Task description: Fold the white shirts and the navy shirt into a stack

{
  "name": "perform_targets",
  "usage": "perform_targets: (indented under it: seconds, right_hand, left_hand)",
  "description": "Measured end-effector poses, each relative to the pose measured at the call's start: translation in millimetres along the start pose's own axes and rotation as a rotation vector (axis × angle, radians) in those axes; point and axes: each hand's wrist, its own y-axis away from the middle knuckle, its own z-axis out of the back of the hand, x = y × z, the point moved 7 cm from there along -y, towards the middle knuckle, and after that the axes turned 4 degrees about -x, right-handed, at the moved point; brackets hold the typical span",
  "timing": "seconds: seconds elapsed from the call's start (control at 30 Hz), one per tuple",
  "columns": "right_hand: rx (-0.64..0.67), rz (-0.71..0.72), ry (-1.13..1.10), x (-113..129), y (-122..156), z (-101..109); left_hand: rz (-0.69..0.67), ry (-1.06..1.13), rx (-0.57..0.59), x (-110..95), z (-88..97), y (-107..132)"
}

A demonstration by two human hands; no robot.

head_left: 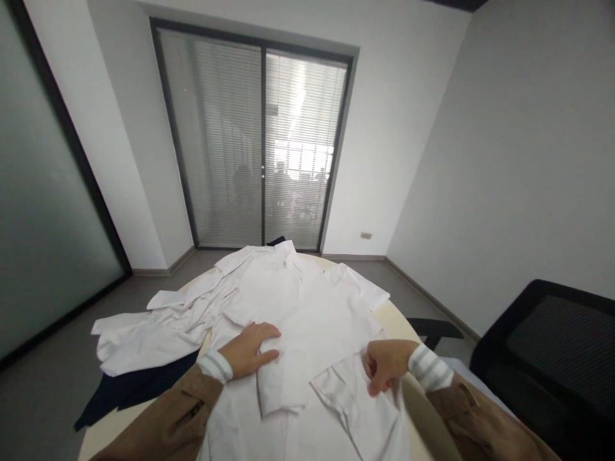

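Note:
A white button shirt (307, 307) lies spread flat on a round pale table (394, 320), collar pointing away from me. My left hand (252, 349) rests flat on the shirt's front, fingers stretched out, pressing the cloth down. My right hand (384, 368) is closed in a pinch on the shirt's right sleeve (350, 397), which is folded inward across the body near its cuff. Both my arms wear brown sleeves with striped cuffs.
More white garments (154, 330) lie bunched at the table's left, over a dark navy cloth (129, 387) that hangs off the edge. A black office chair (548, 358) stands close at the right. Behind the table are a glass door with blinds (259, 141) and grey floor.

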Motion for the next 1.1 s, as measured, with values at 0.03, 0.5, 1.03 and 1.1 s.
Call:
perform_targets:
  seconds: [0.03, 0.5, 1.03, 1.1]
  right_hand:
    - [0.009, -0.043, 0.004, -6, 2, 1]
    - [-0.196, -0.034, -0.043, -48, 0, 37]
    - [-1.083, -0.201, 0.057, -70, -14, 124]
    - [-1.121, -0.176, 0.033, -71, -23, 127]
  left_hand:
    - [-0.002, 0.007, 0.002, 0, 0.3, 0]
    - [-0.012, 0.381, -0.130, -8, 29.2, 0]
    - [0.201, -0.191, -0.571, 44, 72.3, 7]
    - [0.265, -0.264, -0.606, 62, 72.6, 9]
